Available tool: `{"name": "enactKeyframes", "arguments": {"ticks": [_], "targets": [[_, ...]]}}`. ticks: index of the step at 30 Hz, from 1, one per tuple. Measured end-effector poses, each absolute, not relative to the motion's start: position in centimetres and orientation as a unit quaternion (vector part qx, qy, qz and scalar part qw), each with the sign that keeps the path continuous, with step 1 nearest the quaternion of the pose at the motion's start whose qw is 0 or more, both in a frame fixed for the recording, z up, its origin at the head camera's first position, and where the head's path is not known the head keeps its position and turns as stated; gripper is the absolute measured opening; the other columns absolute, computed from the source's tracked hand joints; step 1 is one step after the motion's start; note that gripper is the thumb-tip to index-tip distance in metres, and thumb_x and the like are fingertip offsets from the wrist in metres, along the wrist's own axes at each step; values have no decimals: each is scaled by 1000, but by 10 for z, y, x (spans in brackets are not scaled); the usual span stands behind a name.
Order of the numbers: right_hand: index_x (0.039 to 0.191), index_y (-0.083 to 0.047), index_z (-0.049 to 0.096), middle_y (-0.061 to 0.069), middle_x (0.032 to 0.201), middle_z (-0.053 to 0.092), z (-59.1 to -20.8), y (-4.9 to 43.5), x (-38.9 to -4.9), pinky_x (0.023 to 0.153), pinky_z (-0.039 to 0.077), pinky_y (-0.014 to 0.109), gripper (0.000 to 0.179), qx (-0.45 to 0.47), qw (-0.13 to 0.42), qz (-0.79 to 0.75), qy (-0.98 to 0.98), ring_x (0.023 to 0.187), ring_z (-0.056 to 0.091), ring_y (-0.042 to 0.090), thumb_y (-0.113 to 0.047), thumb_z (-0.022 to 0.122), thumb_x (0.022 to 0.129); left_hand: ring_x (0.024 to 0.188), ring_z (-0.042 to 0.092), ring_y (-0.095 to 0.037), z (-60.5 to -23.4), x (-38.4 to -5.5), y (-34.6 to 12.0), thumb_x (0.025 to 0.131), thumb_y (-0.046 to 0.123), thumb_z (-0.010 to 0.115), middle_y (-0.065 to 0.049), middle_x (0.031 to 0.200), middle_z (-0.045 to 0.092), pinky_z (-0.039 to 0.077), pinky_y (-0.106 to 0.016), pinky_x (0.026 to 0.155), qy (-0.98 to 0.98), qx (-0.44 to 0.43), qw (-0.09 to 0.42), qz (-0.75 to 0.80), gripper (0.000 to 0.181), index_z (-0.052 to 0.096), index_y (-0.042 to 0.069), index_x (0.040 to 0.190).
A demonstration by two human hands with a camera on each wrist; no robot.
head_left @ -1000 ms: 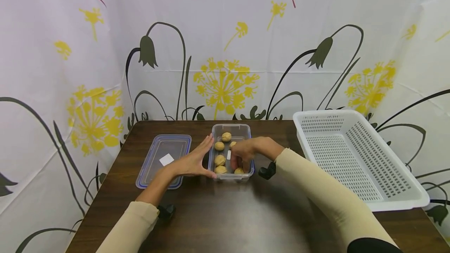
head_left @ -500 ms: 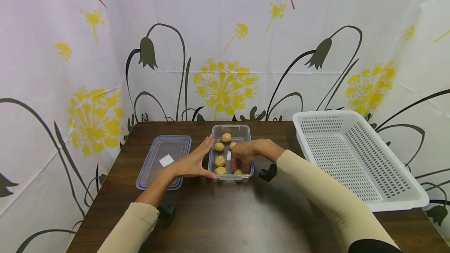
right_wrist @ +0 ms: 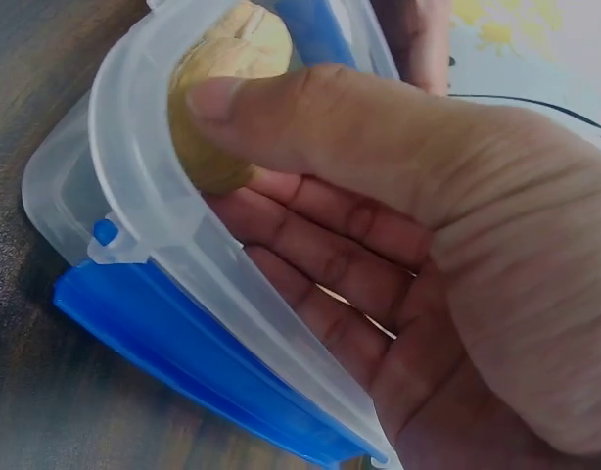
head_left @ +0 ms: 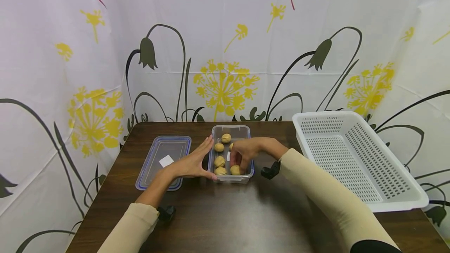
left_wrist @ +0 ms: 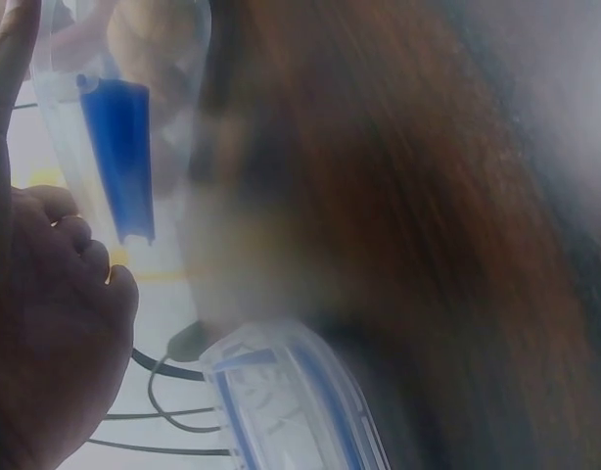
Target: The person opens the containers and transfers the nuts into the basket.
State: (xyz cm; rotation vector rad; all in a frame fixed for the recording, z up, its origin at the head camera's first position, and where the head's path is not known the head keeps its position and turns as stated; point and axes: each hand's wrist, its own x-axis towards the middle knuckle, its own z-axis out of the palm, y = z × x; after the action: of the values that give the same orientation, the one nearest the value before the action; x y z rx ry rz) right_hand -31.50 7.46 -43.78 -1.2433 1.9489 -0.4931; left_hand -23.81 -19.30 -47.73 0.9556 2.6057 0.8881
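A clear plastic container (head_left: 215, 128) with blue side clips stands on the table, several walnuts (head_left: 219, 161) inside it. My right hand (head_left: 244, 152) reaches in over its right side and pinches a walnut (right_wrist: 214, 147) between thumb and fingers, near the front wall. In the right wrist view the thumb (right_wrist: 271, 116) lies on top of that walnut and the fingers lie under it. My left hand (head_left: 191, 164) rests against the container's left side, fingers straight along the wall, thumb at the front left corner. The left wrist view shows a blue clip (left_wrist: 122, 157) beside the left hand.
A clear lid (head_left: 151, 175) with a blue seal and a white label lies left of the container. At the right stands a large white perforated basket (head_left: 362, 167). Behind the dark wooden table (head_left: 225, 218) hangs a flowered curtain (head_left: 225, 42).
The right hand has drawn the pinched walnut slightly left along the container's front, and more of that walnut shows. The left hand has stayed in place.
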Motion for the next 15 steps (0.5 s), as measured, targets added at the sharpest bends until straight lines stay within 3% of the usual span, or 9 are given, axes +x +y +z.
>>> {"name": "enactKeyframes", "arguments": {"ticks": [15], "targets": [[115, -1, 76, 1, 102, 77, -427, 99, -324, 88, 61, 30, 30, -467, 364, -317, 741, 93, 72, 13, -5, 84, 87, 161, -2, -48, -475, -237, -193, 82, 45, 92, -26, 175, -7, 14, -66, 128, 889, 323, 119, 301, 133, 4, -8, 166]]}}
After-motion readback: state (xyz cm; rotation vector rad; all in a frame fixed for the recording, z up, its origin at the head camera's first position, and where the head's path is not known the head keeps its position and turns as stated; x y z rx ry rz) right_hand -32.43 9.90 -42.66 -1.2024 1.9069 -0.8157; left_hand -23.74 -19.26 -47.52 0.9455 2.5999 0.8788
